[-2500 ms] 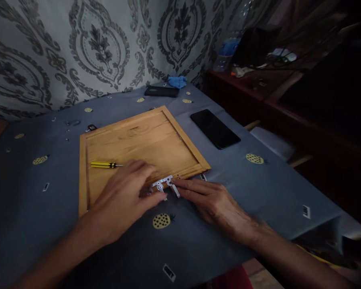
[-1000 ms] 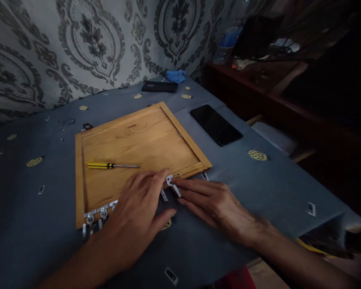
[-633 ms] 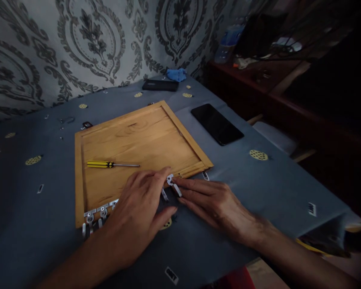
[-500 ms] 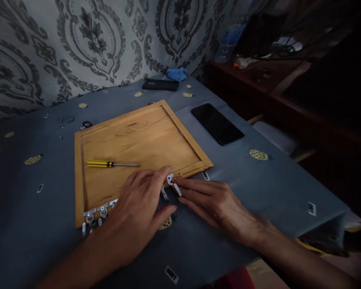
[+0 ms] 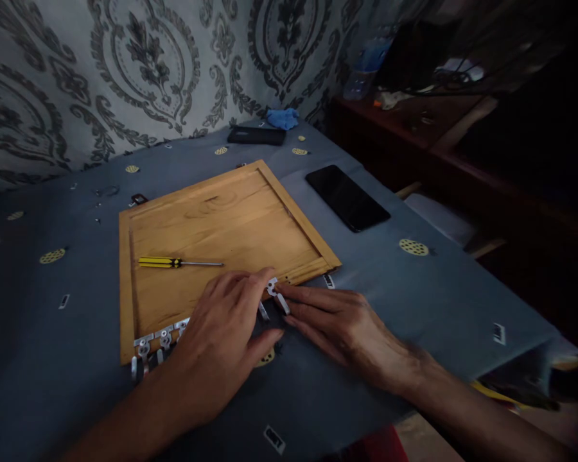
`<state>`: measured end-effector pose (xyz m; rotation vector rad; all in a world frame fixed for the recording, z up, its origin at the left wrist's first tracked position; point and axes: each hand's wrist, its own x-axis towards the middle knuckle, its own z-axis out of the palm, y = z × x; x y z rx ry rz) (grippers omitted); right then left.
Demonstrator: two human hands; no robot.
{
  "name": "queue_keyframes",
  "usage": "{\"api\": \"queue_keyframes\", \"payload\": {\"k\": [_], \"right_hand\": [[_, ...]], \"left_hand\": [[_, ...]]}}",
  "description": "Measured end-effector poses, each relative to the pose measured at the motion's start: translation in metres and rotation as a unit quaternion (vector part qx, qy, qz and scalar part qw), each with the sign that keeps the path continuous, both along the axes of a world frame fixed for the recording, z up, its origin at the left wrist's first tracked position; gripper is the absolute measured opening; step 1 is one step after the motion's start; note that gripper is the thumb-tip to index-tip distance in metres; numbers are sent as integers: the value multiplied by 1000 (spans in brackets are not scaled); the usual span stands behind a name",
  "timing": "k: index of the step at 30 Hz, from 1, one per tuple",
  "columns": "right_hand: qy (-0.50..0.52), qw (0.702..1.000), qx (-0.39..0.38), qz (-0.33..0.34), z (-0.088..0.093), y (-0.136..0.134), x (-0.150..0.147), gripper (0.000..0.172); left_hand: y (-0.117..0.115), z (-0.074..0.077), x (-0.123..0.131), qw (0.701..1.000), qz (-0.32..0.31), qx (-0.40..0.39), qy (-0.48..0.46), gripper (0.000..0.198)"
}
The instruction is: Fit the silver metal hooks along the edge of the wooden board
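Observation:
A framed wooden board lies flat on the cloth-covered table. Along its near edge runs a silvery metal hook rail, its hooks hanging over the edge. My left hand lies over the middle of the rail and hides that stretch; its fingers curl onto the board's edge, the thumb below. At the rail's right end, my right hand has its fingers pressed together against the last hook. A yellow-and-black screwdriver rests on the board, beyond my left hand.
Right of the board lies a black phone. Farther back are a dark flat case and a crumpled blue cloth. Small metal bits lie on the left. A dark red wooden cabinet bounds the right side.

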<state>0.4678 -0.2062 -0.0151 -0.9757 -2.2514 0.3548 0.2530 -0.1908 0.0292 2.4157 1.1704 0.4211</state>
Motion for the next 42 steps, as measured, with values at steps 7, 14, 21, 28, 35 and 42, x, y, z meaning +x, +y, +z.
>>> {"api": "queue_keyframes", "payload": {"k": [7, 14, 21, 28, 35, 42], "right_hand": [[-3, 1000, 7, 2, -1, -1, 0, 20], [-2, 1000, 4, 3, 0, -1, -1, 22], [0, 1000, 0, 5, -1, -1, 0, 22], [-12, 1000, -3, -1, -3, -2, 2, 23], [6, 1000, -23, 3, -5, -1, 2, 23], [11, 1000, -27, 4, -4, -1, 3, 27]], "left_hand": [[2, -2, 0, 1000, 17, 9, -10, 57], [0, -4, 2, 999, 34, -14, -5, 58], [1, -6, 7, 998, 60, 2, 9, 58], [3, -3, 14, 996, 76, -3, 36, 59], [6, -2, 18, 994, 91, 14, 54, 52], [5, -2, 19, 993, 88, 28, 68, 62]]}}
